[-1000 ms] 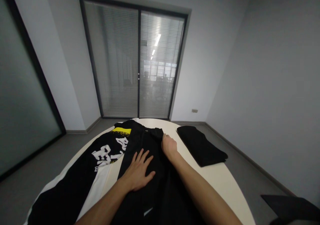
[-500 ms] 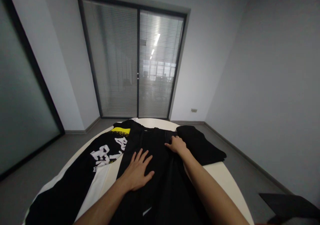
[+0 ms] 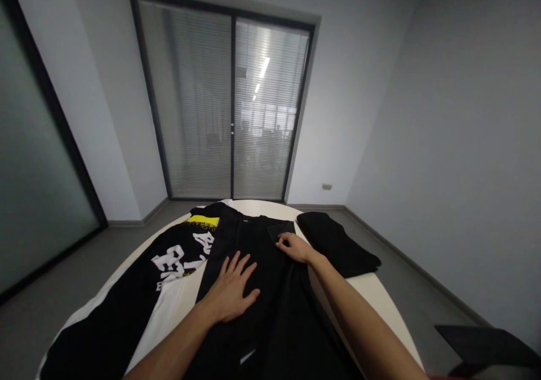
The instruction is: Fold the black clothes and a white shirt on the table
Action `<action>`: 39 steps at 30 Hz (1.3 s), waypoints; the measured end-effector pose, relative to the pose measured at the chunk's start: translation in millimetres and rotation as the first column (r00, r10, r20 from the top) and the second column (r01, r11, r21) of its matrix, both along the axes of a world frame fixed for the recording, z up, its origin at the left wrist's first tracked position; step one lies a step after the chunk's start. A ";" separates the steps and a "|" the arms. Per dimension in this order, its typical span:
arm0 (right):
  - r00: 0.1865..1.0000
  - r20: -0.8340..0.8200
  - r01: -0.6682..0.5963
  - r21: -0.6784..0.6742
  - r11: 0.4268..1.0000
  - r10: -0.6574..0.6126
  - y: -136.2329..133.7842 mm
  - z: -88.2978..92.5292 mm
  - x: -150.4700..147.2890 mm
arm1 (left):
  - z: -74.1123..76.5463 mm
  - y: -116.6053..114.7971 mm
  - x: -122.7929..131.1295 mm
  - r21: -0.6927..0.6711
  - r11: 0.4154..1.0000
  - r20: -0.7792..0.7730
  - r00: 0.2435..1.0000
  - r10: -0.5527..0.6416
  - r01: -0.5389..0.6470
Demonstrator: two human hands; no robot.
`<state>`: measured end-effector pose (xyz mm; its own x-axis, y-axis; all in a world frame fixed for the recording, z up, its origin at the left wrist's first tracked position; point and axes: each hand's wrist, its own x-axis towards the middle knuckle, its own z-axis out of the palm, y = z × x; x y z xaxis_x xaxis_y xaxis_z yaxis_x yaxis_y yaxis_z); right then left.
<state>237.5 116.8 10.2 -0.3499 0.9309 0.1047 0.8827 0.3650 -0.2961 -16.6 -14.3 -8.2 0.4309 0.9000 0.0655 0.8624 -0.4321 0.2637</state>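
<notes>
Resting splayed, the left hand (image 3: 231,294) touches the black garment (image 3: 270,318).

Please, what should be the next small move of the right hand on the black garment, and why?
Probably the right hand should gently smooth the right side of the black garment: creases run there below this hand, while the left hand lies flat on the garment and could steady it.

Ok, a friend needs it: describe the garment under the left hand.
On the pale table, the black garment lies in the middle. Spread out, with a small white tick, it differs from the lettered garment at left and folded cloth at right.
</notes>
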 end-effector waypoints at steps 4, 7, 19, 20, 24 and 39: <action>0.978 -0.035 0.208 0.016 0.978 -0.208 0.8 1.4 4.0 | 1.1 0.0 0.6 0.008 1.000 0.003 1.000 -0.002 0.002; 0.892 -0.006 0.451 -0.001 0.892 -0.451 5.1 0.2 8.2 | 1.4 0.0 1.0 0.011 1.000 -0.004 1.000 0.000 0.000; 0.822 0.008 0.562 -0.174 0.809 -0.569 23.4 4.4 0.5 | -5.6 2.6 -0.4 0.020 1.000 0.000 1.000 -0.001 0.001; 0.828 0.000 0.553 -0.166 0.816 -0.561 23.1 5.5 -0.7 | -4.4 2.2 -0.2 0.017 1.000 -0.003 1.000 -0.001 0.001; 0.878 -0.002 0.476 -0.120 0.871 -0.479 15.0 12.8 -9.2 | 0.1 0.3 0.2 0.011 1.000 -0.002 1.000 0.001 -0.001; 0.984 0.126 0.113 0.090 0.990 -0.124 -24.4 30.6 -123.0 | 0.9 -0.6 0.9 0.017 1.000 -0.019 1.000 -0.003 0.003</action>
